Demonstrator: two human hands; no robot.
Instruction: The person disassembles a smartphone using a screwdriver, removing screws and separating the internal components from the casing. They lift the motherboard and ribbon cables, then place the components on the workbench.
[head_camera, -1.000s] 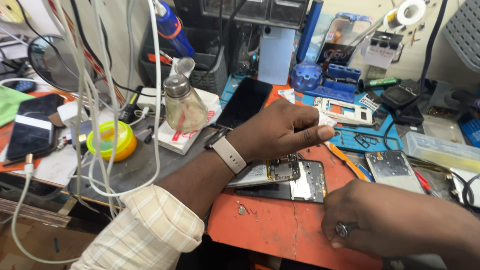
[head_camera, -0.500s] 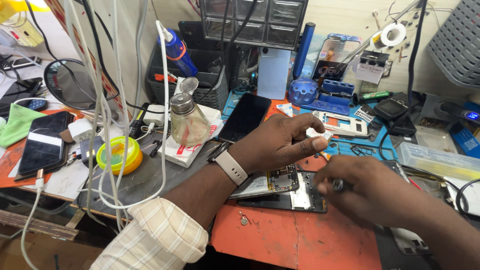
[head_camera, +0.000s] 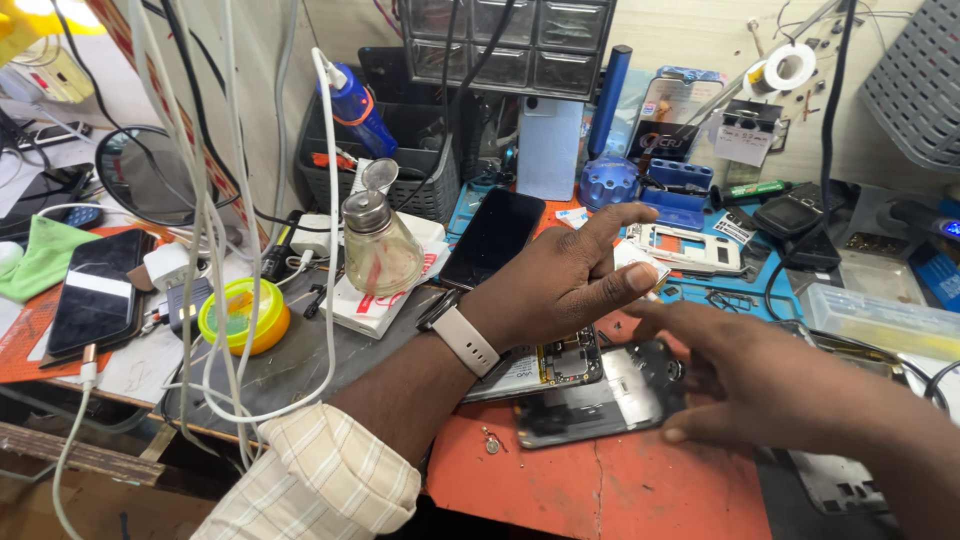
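Hands, left and right, hover with loosely spread, empty fingers over opened phone.

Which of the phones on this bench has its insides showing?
The opened phone under the left hand, its circuit board exposed. The black phone behind and the dark phone at far left lie closed, screens up.

Phone-repair workshop: opened phone, parts drawers

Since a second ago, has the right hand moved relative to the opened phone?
Yes. The right hand has come up from the mat's near edge and now hovers over the right end of the opened phone, beside the left hand.
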